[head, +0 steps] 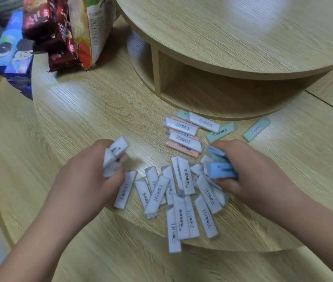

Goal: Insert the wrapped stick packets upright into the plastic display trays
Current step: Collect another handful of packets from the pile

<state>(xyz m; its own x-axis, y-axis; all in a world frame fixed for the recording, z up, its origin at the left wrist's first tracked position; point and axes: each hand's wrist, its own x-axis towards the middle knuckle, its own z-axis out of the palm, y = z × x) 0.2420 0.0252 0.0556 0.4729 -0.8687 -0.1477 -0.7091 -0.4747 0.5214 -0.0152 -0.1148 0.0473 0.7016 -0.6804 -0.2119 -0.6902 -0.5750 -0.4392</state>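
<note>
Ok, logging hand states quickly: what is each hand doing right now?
Left hand: gripping a few white packets.
Right hand: gripping blue packets.

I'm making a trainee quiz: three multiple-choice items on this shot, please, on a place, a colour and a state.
1. Where are the snack bags? A on the top tier; B far left on the table; C among the loose packets.
2. What colour is the lone packet farthest right? A orange; B white; C green.
3. What is the left hand doing? A gripping white packets; B lying flat; C pointing.
Key: B, they stand at the far-left edge; C, its wrapper is mint green; A, the fingers curl round them.
</note>
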